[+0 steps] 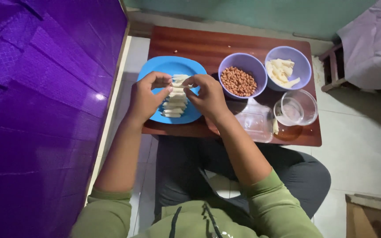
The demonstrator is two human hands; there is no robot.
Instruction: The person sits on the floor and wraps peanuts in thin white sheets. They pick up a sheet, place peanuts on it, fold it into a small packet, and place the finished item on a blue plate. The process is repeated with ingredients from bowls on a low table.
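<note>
Both hands hover over the blue plate [155, 70]: left hand [145, 98] and right hand [208, 97], fingers curled, pinch one pale roll [179, 81] between fingertips.

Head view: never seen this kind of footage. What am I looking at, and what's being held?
There is one picture, from a camera worn on a person's head, looking down at their own arms in green sleeves. No machine is involved.

The person sits at a low wooden table. The left hand and right hand meet over a blue plate and pinch a small pale wrapper piece between their fingers, above a row of folded white rolls.

Beside the plate stand a purple bowl of peanuts, a purple bowl of pale strips, a clear glass bowl and a clear plastic container.
</note>
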